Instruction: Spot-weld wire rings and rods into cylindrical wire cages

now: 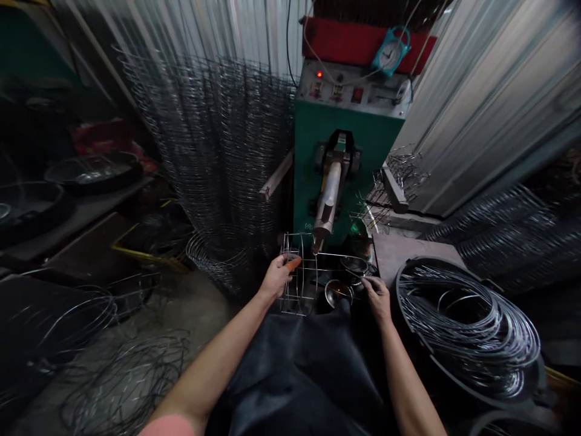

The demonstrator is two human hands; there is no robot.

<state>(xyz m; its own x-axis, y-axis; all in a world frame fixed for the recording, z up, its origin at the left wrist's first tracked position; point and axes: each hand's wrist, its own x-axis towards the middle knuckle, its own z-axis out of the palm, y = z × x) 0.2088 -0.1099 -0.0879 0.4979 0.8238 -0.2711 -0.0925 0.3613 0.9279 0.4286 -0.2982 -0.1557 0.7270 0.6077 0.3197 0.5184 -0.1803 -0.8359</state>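
Observation:
My left hand is closed on a wire frame of thin bent metal rods, held just under the welding machine's electrode arm. Something orange covers or lies along a finger of that hand. With fingertips pinched, my right hand grips a thin metal wire reaching left toward the frame. The electrode tip is at or near the frame's upper rods; contact is hard to judge. Below the wire, near my right hand, is a small round metal cup.
The green machine has a lit red lamp and a teal clock on top. Tall stacks of wire rings stand left of it. A black tub of wire hoops is at the right. Loose wires lie on the floor.

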